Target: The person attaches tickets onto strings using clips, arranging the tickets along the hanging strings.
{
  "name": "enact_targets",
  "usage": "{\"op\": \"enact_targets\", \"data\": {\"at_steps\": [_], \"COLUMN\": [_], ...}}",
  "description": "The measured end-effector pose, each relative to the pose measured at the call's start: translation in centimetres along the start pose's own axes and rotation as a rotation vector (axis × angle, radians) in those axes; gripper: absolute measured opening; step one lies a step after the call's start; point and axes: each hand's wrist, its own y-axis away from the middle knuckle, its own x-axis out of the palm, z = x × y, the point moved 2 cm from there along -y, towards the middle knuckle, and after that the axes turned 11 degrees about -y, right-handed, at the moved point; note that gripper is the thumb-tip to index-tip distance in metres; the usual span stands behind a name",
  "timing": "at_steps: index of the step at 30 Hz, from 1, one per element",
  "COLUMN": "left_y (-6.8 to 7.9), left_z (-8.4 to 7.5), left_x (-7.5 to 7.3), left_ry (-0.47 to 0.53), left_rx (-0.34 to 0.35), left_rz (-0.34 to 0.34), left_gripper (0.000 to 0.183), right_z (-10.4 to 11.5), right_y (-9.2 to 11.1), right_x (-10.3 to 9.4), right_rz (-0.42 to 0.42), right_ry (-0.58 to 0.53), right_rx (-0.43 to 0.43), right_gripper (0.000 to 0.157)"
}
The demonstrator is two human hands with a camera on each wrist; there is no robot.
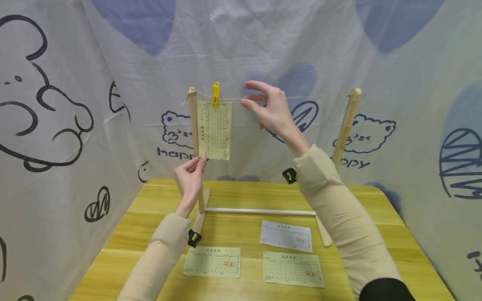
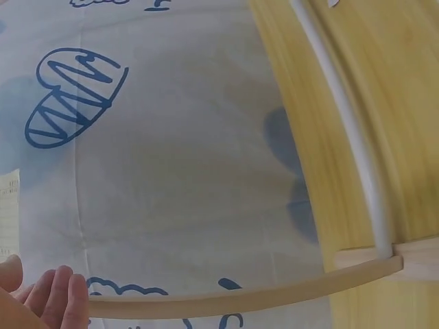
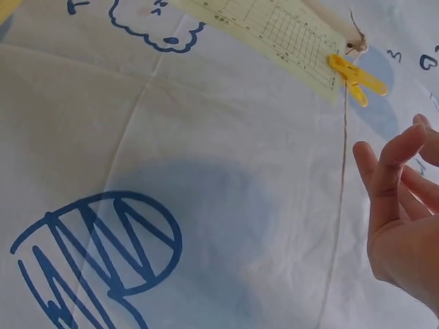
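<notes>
A pale green printed slip hangs upright from a string, held at its top by a yellow clothespin. My left hand pinches the slip's lower left corner between thumb and fingertips, beside the left wooden post. In the left wrist view, only the edge of the slip shows above that hand. My right hand is raised at the string, right of the clothespin and apart from it, thumb and fingers spread. Nothing lies between its fingers in the right wrist view, where the clothespin grips the slip.
Two pale green slips and one white slip lie on the wooden table. A white rod joins the feet of the frame. The right post carries the string's other end. Patterned cloth hangs behind.
</notes>
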Motion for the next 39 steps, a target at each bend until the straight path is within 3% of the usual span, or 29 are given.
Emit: {"op": "enact_targets", "data": {"at_steps": [8, 13, 22, 31, 39], "left_y": [0.8, 1.8, 3.5, 5.2, 7.2], "left_z": [1.0, 1.3, 2.9, 5.6, 8.6], "left_x": [-0.2, -0.4, -0.4, -0.4, 0.2], "left_ry": [-0.009, 0.009, -0.024, -0.074, -0.111], "left_rx": [-0.025, -0.022, -0.028, -0.026, -0.006], "left_rz": [0.025, 0.031, 0.088, 0.170, 0.259], "left_gripper": [0.032, 0.031, 0.031, 0.031, 0.032], "right_z": [-0.7, -1.5, -4.8, -9.3, -13.7], "right_y": [3.8, 6.2, 10.3, 14.9, 19.4], "right_x": [-1.6, -2.2, -3.2, -3.7, -4.2], "right_rz": [-0.020, -0.049, -0.076, -0.164, -0.196], "right_ry": [-0.086, -0.136, -0.143, -0.202, -0.179], "right_rx": [-0.118, -0.144, -0.084, -0.070, 0.026], "right_gripper": [0.046, 0.045, 0.047, 0.042, 0.039]}}
